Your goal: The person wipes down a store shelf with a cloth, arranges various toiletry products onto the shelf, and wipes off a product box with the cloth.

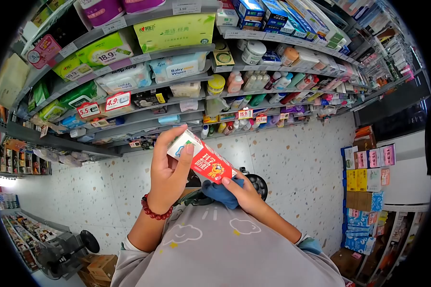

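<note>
A red-and-white toothpaste box (210, 160) with Chinese lettering and a cartoon animal is tilted in front of my apron. My left hand (170, 167) grips its upper white end, thumb on the near face and a finger over the top edge. At the lower end, my right hand (244, 191) has its thumb against the box's corner. A blue cloth (220, 191) is bunched beneath that hand, against the box. My right fingers are partly hidden by the cloth. A red bead bracelet (155, 210) circles my left wrist.
Shelves (187, 48) ahead carry tissue packs, baby wipes (179, 67), bottles and boxed goods with price tags. A black round stool seat (257, 185) is just beyond my right hand. Stacked cartons (364, 182) stand at right; a black fan (88, 241) and cardboard boxes (102, 267) at lower left.
</note>
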Available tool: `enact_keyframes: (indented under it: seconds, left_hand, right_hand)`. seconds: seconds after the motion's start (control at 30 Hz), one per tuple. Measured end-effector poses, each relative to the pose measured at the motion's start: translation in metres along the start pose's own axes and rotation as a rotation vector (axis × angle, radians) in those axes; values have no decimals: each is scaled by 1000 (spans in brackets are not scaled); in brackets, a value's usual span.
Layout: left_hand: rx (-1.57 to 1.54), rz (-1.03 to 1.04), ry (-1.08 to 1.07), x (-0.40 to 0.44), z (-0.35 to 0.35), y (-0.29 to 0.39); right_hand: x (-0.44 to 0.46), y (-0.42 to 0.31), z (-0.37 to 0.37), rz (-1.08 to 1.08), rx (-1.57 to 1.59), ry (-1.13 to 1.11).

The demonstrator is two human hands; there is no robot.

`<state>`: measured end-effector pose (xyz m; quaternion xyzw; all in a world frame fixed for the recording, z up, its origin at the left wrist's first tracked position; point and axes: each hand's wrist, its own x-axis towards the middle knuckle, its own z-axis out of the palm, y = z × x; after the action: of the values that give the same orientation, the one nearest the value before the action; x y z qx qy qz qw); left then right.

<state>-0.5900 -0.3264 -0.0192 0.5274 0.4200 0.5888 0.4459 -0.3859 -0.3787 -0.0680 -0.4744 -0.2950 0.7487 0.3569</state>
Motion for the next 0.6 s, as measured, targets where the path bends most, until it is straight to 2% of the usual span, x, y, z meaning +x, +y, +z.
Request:
enact_keyframes:
  seconds: [0.3,0.4,0.47,0.53,0.57,0.6]
  left_hand:
    - [11,-58,37,-16,9,-2]
    - [-61,-157,74,-22,10,-1]
    - [-263,-245,-5,-26,12,0]
    - [-431,-301,-82,-33,12,-4]
    - [-437,-302,-90,-37,12,-10]
    - [-441,-296,-209,-40,12,-15]
  right_hand:
    - [-22,7,-17,-33,36,-114]
    - [-31,7,-17,-43,99,-129]
    - [-36,8,-19,-29,153,-102]
    - [-38,8,-27,31,240,-205]
    - [-40,7,-28,25,240,-196]
    - [-42,5,-27,47,292,-196]
